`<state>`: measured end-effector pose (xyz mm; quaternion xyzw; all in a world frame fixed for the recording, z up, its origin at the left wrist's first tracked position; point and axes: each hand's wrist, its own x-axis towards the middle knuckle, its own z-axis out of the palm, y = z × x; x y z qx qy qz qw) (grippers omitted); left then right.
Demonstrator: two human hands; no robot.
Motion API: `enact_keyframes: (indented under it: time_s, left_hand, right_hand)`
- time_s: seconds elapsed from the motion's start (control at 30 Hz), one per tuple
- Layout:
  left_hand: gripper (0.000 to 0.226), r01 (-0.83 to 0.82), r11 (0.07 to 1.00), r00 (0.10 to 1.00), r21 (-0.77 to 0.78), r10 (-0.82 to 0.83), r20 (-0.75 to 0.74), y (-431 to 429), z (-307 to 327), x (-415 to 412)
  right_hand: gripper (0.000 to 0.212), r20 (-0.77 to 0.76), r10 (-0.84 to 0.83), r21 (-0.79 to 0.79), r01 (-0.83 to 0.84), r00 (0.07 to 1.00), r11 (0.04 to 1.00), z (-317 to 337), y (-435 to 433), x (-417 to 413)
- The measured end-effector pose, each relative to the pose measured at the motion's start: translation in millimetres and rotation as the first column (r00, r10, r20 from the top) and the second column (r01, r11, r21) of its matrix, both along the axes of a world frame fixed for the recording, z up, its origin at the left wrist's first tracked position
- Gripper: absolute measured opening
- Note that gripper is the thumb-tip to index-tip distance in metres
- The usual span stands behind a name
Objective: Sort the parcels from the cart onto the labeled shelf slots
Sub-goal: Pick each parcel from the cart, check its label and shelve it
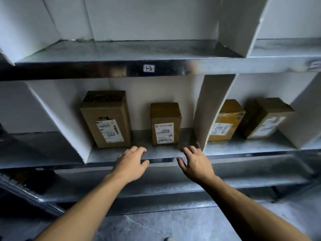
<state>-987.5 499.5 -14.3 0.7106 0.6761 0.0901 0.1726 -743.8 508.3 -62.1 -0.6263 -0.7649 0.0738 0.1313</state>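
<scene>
Left hand [132,162] and right hand [196,164]: both spread open with fingers loosely bent, holding nothing, palms down over the front lip of the middle shelf [161,151]. Whether the fingertips touch the metal cannot be told. The shelf is dull grey sheet metal, smooth and faintly mottled.

Just behind the left hand stands the tall parcel [106,119], an upright rectangular box of brown corrugated card with a white printed label on its front. Beside it, apart from it and behind the gap between the hands, stands the short parcel [165,124], of the same card, also upright and labelled.

Both occupy one slot, bounded on the right by a flat white divider [213,108]. On the shiny metal edge above the slot sits a small white tag [149,68] with handwritten marks.

In the next slot to the right, the yellowish taped parcel [225,120] and the brown parcel [265,117] stand close together. Below lies a grey veined floor [156,223].
</scene>
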Motion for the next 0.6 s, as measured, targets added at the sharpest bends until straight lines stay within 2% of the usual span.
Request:
enact_keyframes:
  time_s: [0.07,0.23,0.37,0.47,0.6]
  left_hand:
    - [0.045,0.059,0.998,0.998,0.017,-0.058,-0.025,-8,-2,6]
    - [0.048,0.259,0.966,0.964,-0.003,-0.259,-0.067,-32,-10,36]
    - [0.049,0.406,0.914,0.909,-0.014,-0.405,-0.094,-49,-9,80]
    - [0.047,0.509,0.86,0.855,-0.004,-0.507,-0.11,-61,-4,122]
    - [0.047,0.646,0.763,0.757,0.015,-0.638,-0.142,-74,2,189]
  right_hand:
    - [0.045,0.108,0.012,0.032,-0.016,0.994,0.999,4,-23,5]
    - [0.057,0.279,-0.025,-0.029,0.034,0.96,0.999,11,-85,30]
    - [0.048,0.271,-0.183,-0.059,0.206,0.945,0.977,12,-132,63]
    - [0.058,0.267,-0.313,-0.045,0.336,0.912,0.941,12,-171,93]
    - [0.043,0.296,-0.452,-0.042,0.484,0.841,0.874,14,-219,142]
